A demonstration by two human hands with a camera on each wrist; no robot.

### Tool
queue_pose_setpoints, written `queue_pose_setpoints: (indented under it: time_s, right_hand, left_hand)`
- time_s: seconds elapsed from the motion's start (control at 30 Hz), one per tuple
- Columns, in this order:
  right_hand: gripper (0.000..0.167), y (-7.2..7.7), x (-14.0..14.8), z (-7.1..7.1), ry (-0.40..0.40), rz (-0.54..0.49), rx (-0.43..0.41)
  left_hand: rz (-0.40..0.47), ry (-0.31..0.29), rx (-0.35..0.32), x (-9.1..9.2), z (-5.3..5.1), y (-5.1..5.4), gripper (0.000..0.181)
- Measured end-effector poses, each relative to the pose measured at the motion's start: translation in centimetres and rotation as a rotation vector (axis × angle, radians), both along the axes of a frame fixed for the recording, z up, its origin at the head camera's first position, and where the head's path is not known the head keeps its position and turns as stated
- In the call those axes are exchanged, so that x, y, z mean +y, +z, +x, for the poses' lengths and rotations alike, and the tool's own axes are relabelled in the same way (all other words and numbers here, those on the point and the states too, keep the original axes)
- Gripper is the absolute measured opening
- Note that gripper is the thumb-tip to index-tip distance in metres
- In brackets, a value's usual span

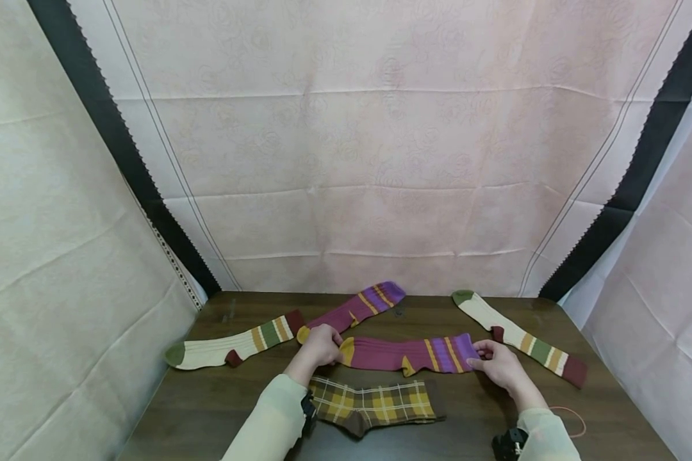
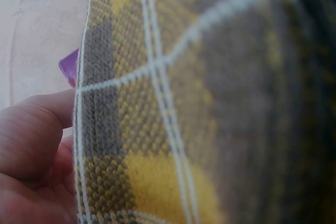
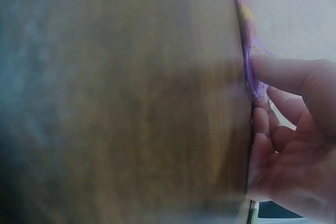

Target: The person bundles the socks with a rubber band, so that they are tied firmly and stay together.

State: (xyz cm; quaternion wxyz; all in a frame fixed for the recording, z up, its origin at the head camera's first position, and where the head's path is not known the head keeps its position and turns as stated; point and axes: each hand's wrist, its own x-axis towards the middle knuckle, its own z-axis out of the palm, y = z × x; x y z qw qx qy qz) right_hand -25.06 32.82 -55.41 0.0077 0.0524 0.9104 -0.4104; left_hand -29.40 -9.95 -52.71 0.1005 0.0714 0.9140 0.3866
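A maroon sock (image 1: 386,354) with a yellow toe and purple striped cuff lies flat across the table between both hands. My left hand (image 1: 321,349) pinches its toe end. At the cuff end, my right hand (image 1: 500,365) holds the purple edge between thumb and fingers; the right wrist view shows this hand (image 3: 304,129) with its thumb on the purple cuff (image 3: 254,72). Just below lies a yellow-and-brown plaid sock (image 1: 380,403), which fills much of the left wrist view (image 2: 147,103) beside the left hand (image 2: 37,150).
Behind the left hand lies a second maroon sock (image 1: 352,312). One cream striped sock (image 1: 230,346) is on the left, another (image 1: 519,336) on the right. A pink loop (image 1: 581,426) rests near the right forearm on the brown table (image 1: 207,410). Pale cloth walls surround the table.
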Motion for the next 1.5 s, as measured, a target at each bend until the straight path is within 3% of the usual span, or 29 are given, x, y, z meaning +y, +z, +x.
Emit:
queue_pose_setpoints:
  time_s: [0.63,0.87,1.1,1.3,1.5]
  right_hand:
    - [0.035,0.5,-0.4,-0.2,0.014,0.024,-0.006]
    - [0.029,0.8,-0.8,-0.6,0.034,0.064,0.013]
    - [0.026,1.0,-0.5,-0.1,0.027,0.075,0.047]
    - [0.031,1.3,-0.4,0.4,0.017,-0.038,0.031]
    - [0.037,1.5,-0.4,0.6,0.013,-0.181,0.012]
  left_hand:
    - [0.030,-0.031,0.013,-0.5,-0.2,-0.4,0.018]
    - [0.049,-0.038,0.009,-0.9,-0.1,-0.2,0.006]
    - [0.202,-0.058,-0.061,-1.3,0.2,0.0,0.010]
    - [0.348,-0.052,-0.106,-1.6,0.4,-0.2,0.023]
    - [0.457,-0.040,-0.110,-1.7,0.6,0.0,0.023]
